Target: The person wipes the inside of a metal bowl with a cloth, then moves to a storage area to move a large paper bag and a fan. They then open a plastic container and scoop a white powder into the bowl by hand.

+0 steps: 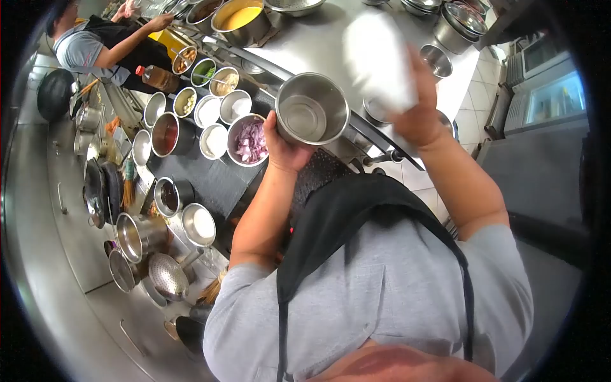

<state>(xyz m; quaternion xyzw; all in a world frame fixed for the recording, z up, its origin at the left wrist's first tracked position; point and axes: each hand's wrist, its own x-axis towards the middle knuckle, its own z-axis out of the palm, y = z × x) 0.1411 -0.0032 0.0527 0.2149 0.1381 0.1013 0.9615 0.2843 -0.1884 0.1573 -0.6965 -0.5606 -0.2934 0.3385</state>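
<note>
Over the steel kitchen counter (305, 44), the left hand (284, 145) is up, fingers wrapped tight round the wall of a round stainless-steel pot (312, 108). The pot is lifted clear of the counter, mouth turned to the camera, its inside shining. Just to its right, the right hand (420, 114) is clenched on a soft white bundle (379, 57). It's a smear of blur, perhaps a cloth or a bag, held high beside the pot's rim.

Crowded down there! Right by the left thumb sits a steel bowl of chopped purple onion (250, 141). Next to it are a steel tub of white powder (214, 140) and a steel pot of dark red sauce (167, 135). Farther off stands a big steel pot of yellow liquid (240, 18), with a clear red-capped bottle of brown liquid (158, 77) to its left. A co-worker in a grey shirt and black apron (95, 48) reaches over that far end. Stacked steel bowls (461, 22) wait top right, and a perforated steel skimmer (168, 277) lies lower left.

The bundle and the right forearm cover a stretch of counter, and the person's own black apron strap (344, 210) blocks the lower view.
</note>
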